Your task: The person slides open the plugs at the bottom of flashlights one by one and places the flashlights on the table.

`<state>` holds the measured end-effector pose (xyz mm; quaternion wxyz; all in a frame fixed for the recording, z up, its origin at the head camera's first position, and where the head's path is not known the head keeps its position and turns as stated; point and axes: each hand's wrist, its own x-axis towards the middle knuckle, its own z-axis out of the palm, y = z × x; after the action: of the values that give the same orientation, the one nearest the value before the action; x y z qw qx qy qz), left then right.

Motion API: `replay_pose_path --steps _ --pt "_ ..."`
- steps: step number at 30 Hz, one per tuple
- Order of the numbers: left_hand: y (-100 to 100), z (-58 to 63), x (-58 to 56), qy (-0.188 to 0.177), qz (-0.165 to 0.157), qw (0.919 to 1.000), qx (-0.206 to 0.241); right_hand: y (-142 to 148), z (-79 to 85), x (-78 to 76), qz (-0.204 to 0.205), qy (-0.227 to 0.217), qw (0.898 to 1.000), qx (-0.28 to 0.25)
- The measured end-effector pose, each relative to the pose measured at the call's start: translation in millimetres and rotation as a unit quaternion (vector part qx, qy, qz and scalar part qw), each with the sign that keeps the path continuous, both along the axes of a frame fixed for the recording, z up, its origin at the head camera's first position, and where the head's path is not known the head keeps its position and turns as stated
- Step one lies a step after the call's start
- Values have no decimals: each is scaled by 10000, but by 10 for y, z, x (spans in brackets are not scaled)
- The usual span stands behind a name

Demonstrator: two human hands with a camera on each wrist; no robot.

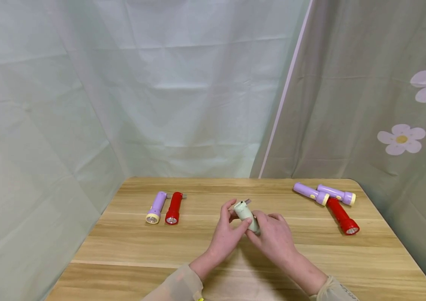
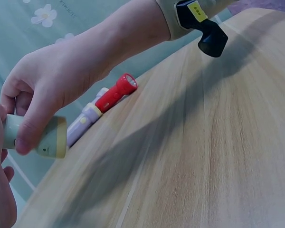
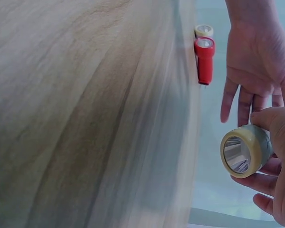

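A pale green flashlight [image 1: 244,212] with a cream rim is held above the table between both hands. My left hand [image 1: 226,234] is at its tail end, thumb on the body and fingers behind. A small flat piece [image 1: 248,201] sticks out at that end. My right hand [image 1: 273,236] grips the flashlight nearer its lamp end. In the left wrist view, the right thumb and fingers pinch the green body [image 2: 50,137]. The right wrist view shows the cream-rimmed lens [image 3: 237,154] facing the camera. There the left fingers [image 3: 244,102] look fairly straight, partly hidden behind the flashlight.
On the wooden table [image 1: 141,255], a purple flashlight [image 1: 157,207] and a red one [image 1: 174,208] lie side by side at left, with metal pieces out at their tails. Two purple flashlights [image 1: 309,192] and a red one [image 1: 342,215] lie touching at right. Curtains [image 1: 198,92] hang behind.
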<state>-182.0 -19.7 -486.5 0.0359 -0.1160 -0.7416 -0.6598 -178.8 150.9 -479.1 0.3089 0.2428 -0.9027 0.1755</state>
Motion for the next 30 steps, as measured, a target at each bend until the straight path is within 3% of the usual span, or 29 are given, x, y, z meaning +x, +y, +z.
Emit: replay_pose_path --steps 6,19,30 --pt "28 -11 13 -218 -54 9997 86 -8 39 -13 -97 -93 9999 -8" --pt "55 5 29 -298 -154 9990 299 -41 82 -19 -78 -321 9994 -61" --pt "-5 47 -27 -170 71 9997 166 -31 110 -16 62 -486 9988 33"
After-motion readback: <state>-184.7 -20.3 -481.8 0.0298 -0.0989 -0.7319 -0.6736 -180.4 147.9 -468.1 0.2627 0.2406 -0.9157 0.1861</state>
